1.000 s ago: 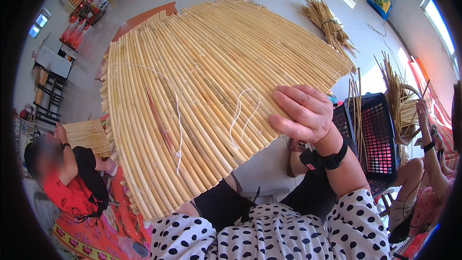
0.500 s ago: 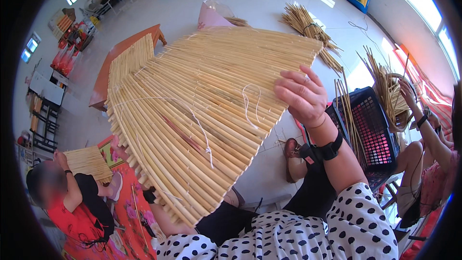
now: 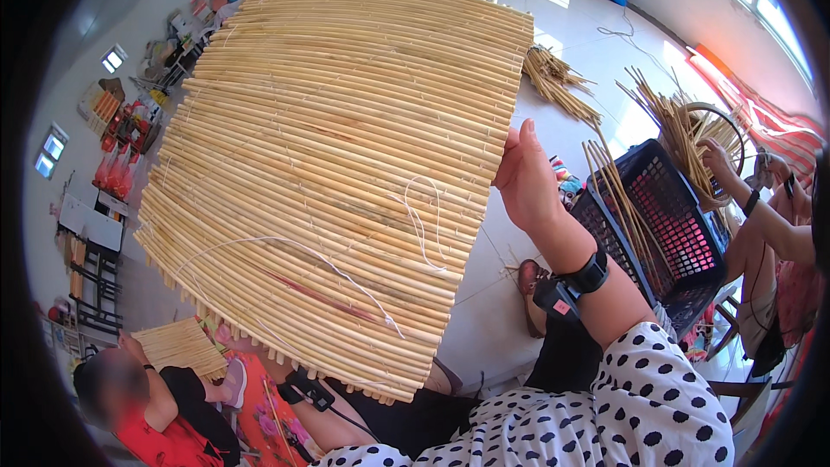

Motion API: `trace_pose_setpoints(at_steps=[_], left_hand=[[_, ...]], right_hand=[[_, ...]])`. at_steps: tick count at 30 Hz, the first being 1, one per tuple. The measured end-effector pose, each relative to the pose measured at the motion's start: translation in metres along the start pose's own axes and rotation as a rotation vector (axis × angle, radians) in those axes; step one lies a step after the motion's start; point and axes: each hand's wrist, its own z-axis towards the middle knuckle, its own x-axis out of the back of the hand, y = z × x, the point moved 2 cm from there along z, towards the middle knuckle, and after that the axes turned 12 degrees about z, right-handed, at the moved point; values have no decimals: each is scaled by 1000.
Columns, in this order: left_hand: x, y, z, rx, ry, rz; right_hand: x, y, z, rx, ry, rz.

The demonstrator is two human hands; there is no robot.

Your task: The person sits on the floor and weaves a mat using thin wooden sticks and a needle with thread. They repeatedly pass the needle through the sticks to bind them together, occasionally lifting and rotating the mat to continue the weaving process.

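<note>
A large mat of straw-coloured reed stalks, tied side by side with white thread, spreads raised in front of me. Loose white string ends lie across its near part, and a few stalks there are reddish. At the mat's right edge is my right hand, its fingers curled behind the edge and its thumb pointing up. My left forearm reaches under the near left corner; the left hand is hidden behind the mat, so its fingers do not show.
Right of me stands a dark plastic basket with long stalks. Reed bundles lie on the floor beyond. A co-worker handles stalks at the right. At the lower left another person sits by a smaller mat.
The mat has swung up and flattened out, now spreading wider and farther from me and covering the brown table. My right hand has shifted slightly down, its fingers moving from the front to behind the edge.
</note>
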Motion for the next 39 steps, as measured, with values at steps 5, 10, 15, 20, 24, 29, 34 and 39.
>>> trace_pose_setpoints(at_steps=[5, 10, 15, 20, 24, 29, 34, 39], left_hand=[[7, -3, 22, -11, -56, -11], [10, -3, 42, -22, -101, -7], [2, -4, 44, -13, -172, -44], [-2, -11, 47, -33, -92, -76], [9, -23, 52, 9, 72, 4], [0, -23, 53, 22, -75, 8], [-3, -25, 51, 16, 132, 96], [-14, -22, 51, 39, 1, 42]], right_hand=[[-10, -13, -6, 87, -49, -302], [-10, -15, -6, 84, -24, -252], [-8, -14, -5, 97, -17, -165], [-8, -10, -6, 61, 4, -166], [-8, -15, -9, 126, -23, -115], [10, -18, -5, 102, -44, -232], [19, -13, 4, 23, 12, -29], [10, -14, 6, 56, 130, -106]])
